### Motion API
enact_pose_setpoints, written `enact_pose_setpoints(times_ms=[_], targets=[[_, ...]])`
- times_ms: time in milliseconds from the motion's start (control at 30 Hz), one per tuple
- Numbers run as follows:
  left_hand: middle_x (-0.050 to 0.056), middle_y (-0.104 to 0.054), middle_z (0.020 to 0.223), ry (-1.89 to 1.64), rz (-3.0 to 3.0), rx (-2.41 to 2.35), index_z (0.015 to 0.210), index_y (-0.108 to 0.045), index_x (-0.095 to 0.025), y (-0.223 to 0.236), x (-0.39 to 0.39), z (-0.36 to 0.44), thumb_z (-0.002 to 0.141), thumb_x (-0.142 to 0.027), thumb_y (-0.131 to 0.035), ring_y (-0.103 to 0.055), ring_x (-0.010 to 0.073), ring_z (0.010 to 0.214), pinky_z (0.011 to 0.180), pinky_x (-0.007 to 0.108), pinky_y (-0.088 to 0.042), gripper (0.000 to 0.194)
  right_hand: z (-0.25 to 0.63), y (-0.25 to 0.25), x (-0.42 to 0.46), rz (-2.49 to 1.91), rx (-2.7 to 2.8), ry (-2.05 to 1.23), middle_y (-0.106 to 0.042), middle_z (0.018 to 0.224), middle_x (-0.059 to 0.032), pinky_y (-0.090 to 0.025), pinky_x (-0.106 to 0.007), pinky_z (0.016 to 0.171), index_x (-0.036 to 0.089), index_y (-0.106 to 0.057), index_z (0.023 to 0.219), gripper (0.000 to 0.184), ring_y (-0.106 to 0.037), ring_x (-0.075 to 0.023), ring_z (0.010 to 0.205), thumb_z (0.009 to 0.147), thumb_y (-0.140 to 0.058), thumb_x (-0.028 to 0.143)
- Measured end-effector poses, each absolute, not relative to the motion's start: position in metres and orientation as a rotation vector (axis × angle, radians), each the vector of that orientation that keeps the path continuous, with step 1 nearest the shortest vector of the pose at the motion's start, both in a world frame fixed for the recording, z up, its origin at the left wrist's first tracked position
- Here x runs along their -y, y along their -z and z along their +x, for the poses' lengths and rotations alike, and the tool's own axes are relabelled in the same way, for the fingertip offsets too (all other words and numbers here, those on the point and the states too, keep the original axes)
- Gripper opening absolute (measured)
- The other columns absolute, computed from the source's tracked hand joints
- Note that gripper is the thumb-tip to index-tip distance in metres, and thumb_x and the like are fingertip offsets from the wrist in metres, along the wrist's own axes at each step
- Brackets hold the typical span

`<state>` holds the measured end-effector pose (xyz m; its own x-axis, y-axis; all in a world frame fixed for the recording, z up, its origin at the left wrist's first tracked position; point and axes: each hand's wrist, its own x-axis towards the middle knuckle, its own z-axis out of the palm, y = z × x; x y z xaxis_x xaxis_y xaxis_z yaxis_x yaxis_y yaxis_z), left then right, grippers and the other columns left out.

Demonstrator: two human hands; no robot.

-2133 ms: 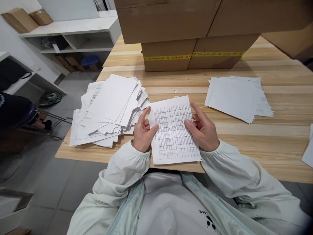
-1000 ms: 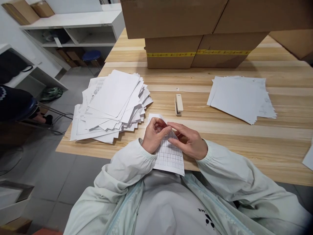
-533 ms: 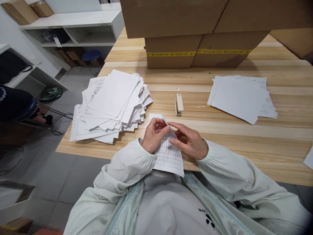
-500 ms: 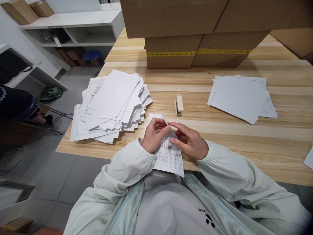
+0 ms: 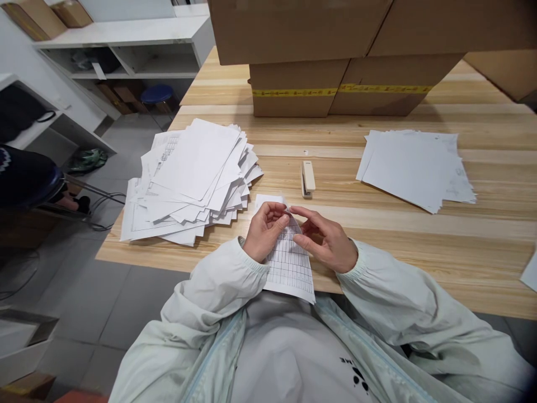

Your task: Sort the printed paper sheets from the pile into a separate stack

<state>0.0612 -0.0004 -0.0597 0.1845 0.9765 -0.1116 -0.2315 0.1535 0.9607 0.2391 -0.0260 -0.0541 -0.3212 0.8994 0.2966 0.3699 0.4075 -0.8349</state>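
Observation:
A sheet of paper (image 5: 289, 268) printed with a table grid lies bent at the table's front edge, partly over my lap. My left hand (image 5: 266, 230) pinches its upper part between thumb and curled fingers. From the other side, my right hand (image 5: 325, 238) has its index fingertip at the paper's top edge near the left fingers. The right thumb rests against the printed face, with a gap between thumb and index finger. Whether it is one sheet or more is hard to tell. Just beyond the hands stands a cream stapler (image 5: 307, 179).
A messy pile of papers (image 5: 197, 179) covers the table's left side. A smaller paper stack (image 5: 409, 168) lies at the right. Cardboard boxes (image 5: 297, 87) with yellow tape stand stacked at the back of the wooden table (image 5: 419, 246). At far left, part of a person sits on a stool (image 5: 37, 187).
The paper came down from flat between both hands and now bends under them, uncovering the stapler. Both hands moved together at its top. Over the last half second, only the fingers shifted slightly.

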Motion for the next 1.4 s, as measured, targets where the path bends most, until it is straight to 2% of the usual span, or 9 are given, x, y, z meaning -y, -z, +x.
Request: enact_pose_setpoints(times_ms=[267,633,800,900,1000,1133,1267,1333,1400], targets=[[-0.001,-0.065,0.079,-1.1,0.959,-1.036,0.088,-0.057,-0.017,0.053,0.0,0.066,0.062,-0.033,-0.09,-0.061,0.0113,0.075,0.073,0.027,-0.05,0.045,0.237,0.054,0.027,-1.095,1.908,-0.843,-0.07,0.094,-0.0056,-0.057,-0.026,0.068,0.019,-0.055,0.137,0.057,-0.064,-0.0129,0.071,0.087,-0.072,0.041],[0.001,-0.067,0.083,-1.076,0.945,-1.014,0.098,-0.059,-0.018,0.056,-0.001,0.062,0.063,-0.024,-0.087,-0.064,0.0133,0.08,0.078,0.03,-0.053,0.046,0.239,0.056,0.025,-1.1,1.846,-0.953,-0.069,0.092,-0.005,-0.056,-0.027,0.064,0.022,-0.055,0.137,0.062,-0.064,-0.0143,0.07,0.085,-0.072,0.05],[-0.001,-0.068,0.08,-1.068,0.913,-1.027,0.1,-0.057,-0.018,0.053,-0.001,0.062,0.063,-0.018,-0.081,-0.065,0.0132,0.076,0.075,0.029,-0.052,0.044,0.239,0.06,0.025,-1.093,1.827,-0.863,-0.066,0.12,-0.0111,-0.057,-0.029,0.068,0.024,-0.045,0.146,0.067,-0.065,-0.0157,0.078,0.088,-0.07,0.046],[-0.001,-0.07,0.082,-1.123,0.857,-1.054,0.1,-0.054,-0.02,0.053,-0.002,0.062,0.058,-0.013,-0.077,-0.065,0.0133,0.074,0.074,0.028,-0.05,0.048,0.243,0.062,0.023,-1.088,1.903,-0.702,-0.059,0.137,-0.0138,-0.056,-0.034,0.081,0.024,-0.048,0.144,0.052,-0.067,-0.0203,0.097,0.095,-0.061,0.036],[-0.002,-0.07,0.084,-1.196,0.814,-1.078,0.101,-0.053,-0.02,0.053,-0.003,0.062,0.055,-0.012,-0.077,-0.065,0.0135,0.076,0.074,0.028,-0.05,0.052,0.248,0.06,0.021,-1.084,2.04,-0.658,-0.065,0.128,-0.0124,-0.054,-0.038,0.092,0.024,-0.057,0.133,0.039,-0.066,-0.0236,0.109,0.097,-0.057,0.039],[-0.002,-0.07,0.085,-1.195,0.821,-1.069,0.103,-0.053,-0.021,0.053,-0.003,0.061,0.057,-0.017,-0.081,-0.065,0.0138,0.076,0.074,0.028,-0.051,0.055,0.248,0.058,0.023,-1.152,2.129,-0.733,-0.068,0.12,-0.0132,-0.056,-0.041,0.086,0.022,-0.057,0.137,0.07,-0.067,-0.0279,0.104,0.08,-0.073,0.06],[0.002,-0.071,0.086,-1.329,1.002,-1.029,0.109,-0.056,-0.023,0.05,0.005,0.063,0.075,-0.04,-0.079,-0.067,0.018,0.082,0.081,0.033,-0.052,0.045,0.25,0.06,0.021,-1.259,1.836,-0.803,-0.071,0.085,-0.0049,-0.053,-0.033,0.069,0.021,-0.073,0.104,0.027,-0.066,-0.0192,0.075,0.094,-0.058,0.041],[0.005,-0.071,0.096,-1.553,1.087,-1.057,0.115,-0.057,-0.026,0.048,0.01,0.063,0.086,-0.049,-0.067,-0.067,0.0203,0.094,0.087,0.035,-0.051,0.039,0.259,0.06,0.014,-1.315,1.551,-0.845,-0.068,0.073,-0.0017,-0.05,-0.031,0.061,0.02,-0.072,0.084,0.025,-0.063,-0.0167,0.065,0.092,-0.06,0.041],[0.007,-0.069,0.113,-1.761,1.106,-1.133,0.119,-0.058,-0.029,0.047,0.013,0.062,0.089,-0.05,-0.063,-0.064,0.0221,0.106,0.09,0.035,-0.05,0.038,0.272,0.058,0.005,-1.321,1.272,-0.865,-0.068,0.071,-0.001,-0.051,-0.031,0.059,0.021,-0.069,0.081,0.027,-0.063,-0.0173,0.065,0.085,-0.069,0.047]])
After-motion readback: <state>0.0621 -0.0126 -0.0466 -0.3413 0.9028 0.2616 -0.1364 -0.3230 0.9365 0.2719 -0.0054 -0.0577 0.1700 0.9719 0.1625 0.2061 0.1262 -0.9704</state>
